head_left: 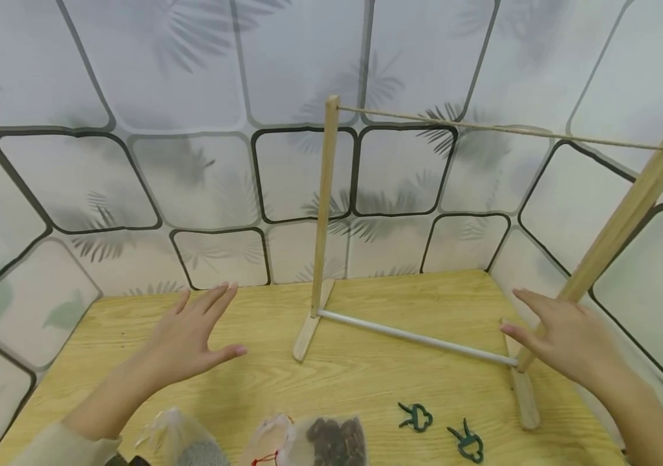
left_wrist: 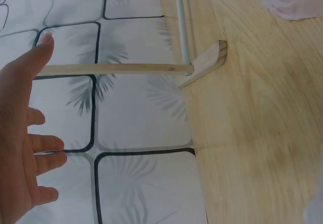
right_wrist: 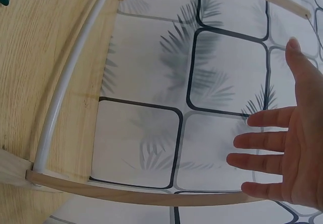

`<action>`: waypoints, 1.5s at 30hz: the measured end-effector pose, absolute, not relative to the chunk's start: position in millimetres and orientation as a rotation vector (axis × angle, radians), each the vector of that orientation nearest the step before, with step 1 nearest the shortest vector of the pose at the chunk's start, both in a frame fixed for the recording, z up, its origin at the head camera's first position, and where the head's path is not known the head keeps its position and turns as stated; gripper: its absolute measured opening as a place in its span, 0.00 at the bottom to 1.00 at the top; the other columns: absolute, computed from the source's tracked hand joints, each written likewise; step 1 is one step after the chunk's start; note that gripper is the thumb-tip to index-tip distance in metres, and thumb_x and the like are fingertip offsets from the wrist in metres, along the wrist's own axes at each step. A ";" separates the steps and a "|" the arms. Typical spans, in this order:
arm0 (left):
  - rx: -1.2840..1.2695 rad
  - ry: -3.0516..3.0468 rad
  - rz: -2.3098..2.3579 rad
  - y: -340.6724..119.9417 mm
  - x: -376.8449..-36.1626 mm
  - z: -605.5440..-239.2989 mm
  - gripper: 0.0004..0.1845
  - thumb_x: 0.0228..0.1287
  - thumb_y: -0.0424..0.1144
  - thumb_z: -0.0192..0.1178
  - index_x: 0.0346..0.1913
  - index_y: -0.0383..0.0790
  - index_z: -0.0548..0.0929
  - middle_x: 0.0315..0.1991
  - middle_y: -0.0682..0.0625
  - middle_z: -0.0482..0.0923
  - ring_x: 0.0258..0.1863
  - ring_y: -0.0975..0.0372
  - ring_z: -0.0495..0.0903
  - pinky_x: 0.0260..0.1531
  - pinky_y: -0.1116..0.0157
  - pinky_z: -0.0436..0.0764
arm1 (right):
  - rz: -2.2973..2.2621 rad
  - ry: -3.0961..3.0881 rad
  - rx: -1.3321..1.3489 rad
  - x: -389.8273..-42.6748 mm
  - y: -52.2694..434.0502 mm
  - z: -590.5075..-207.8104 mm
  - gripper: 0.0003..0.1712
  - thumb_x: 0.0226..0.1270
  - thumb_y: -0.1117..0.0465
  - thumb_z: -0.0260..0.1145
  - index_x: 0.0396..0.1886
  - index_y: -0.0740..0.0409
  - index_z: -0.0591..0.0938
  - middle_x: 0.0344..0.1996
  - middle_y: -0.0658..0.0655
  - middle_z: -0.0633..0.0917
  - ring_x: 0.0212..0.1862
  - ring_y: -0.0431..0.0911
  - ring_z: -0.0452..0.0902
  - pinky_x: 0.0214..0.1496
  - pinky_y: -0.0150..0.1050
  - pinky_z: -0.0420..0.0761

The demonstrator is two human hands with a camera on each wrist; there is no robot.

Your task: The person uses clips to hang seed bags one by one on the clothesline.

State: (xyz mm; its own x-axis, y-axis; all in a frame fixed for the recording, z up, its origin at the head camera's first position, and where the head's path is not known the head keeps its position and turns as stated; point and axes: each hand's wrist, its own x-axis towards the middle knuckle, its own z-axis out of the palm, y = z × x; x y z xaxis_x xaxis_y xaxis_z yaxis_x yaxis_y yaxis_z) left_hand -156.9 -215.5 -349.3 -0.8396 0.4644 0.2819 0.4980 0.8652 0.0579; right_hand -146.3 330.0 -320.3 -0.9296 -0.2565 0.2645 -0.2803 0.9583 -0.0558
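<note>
A small wooden drying rack stands on the table: a left post [head_left: 324, 207], a right post [head_left: 622, 226], a white bottom bar [head_left: 418, 338] and a string [head_left: 500, 128] stretched across the tops. My left hand [head_left: 191, 336] hovers open over the table, left of the left post, holding nothing. My right hand [head_left: 564, 340] is open with spread fingers, just beside the foot of the right post. The wrist views show each palm flat, the left hand [left_wrist: 25, 133] and the right hand [right_wrist: 287, 143], both empty. Two green clips [head_left: 415, 417] [head_left: 467, 444] lie near the front.
At the front edge lie clear plastic bags: one with dark pieces [head_left: 331, 441], one with grey contents [head_left: 182, 440]. The wooden table [head_left: 366, 382] is enclosed by patterned white walls [head_left: 203, 194] at the back and both sides.
</note>
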 end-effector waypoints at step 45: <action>-0.741 -2.929 -0.809 -123.3 -238.7 -326.4 0.45 0.63 0.63 0.53 0.73 0.39 0.55 0.69 0.42 0.62 0.63 0.47 0.68 0.57 0.47 0.70 | 0.129 -3.210 -0.009 -152.0 382.4 -328.8 0.47 0.68 0.31 0.45 0.48 0.75 0.77 0.37 0.73 0.83 0.33 0.65 0.79 0.24 0.52 0.74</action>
